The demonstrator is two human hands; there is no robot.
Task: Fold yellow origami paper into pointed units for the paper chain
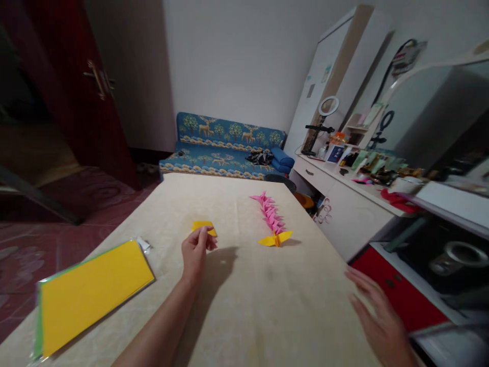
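Observation:
My left hand point(196, 250) is raised over the middle of the beige table point(244, 306), its fingers pinched on a small folded yellow paper piece point(204, 226). My right hand point(378, 311) is at the table's right edge, blurred by motion, fingers stretched out flat and holding nothing. Ahead of it lies a chain of folded pink paper pieces point(270, 211) ending in one yellow folded piece point(275, 238).
A plastic-wrapped pack of coloured paper sheets point(89, 293), yellow on top, lies at the table's near left. A white dresser point(344, 204) with clutter and a mirror stands to the right. A blue patterned sofa point(229, 148) and a dark red door point(87, 86) are behind.

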